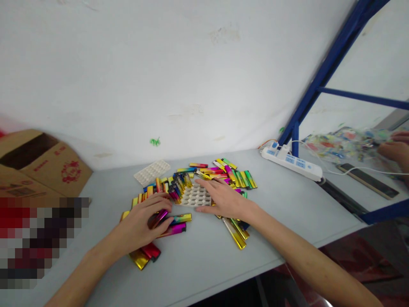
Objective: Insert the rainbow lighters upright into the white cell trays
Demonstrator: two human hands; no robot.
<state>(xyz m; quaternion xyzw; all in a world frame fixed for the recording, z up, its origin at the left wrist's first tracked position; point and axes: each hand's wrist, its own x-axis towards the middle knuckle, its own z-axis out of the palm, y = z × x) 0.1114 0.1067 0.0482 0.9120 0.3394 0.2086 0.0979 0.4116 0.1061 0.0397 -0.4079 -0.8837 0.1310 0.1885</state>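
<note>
The left hand (143,221) curled over a purple lighter (159,218); I could not tell whether its grip had closed. Well in from the bench's (198,260) front edge, a white tray (194,196) held lighters (174,192) along its left side. The right hand (225,198), grip open, spread over the tray's right end. A power strip (292,164) lay along the right edge.

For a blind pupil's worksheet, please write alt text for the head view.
A person's left hand curls over a purple lighter, right hand at a partly filled white tray, colourful lighters around it on a grey table.
</note>
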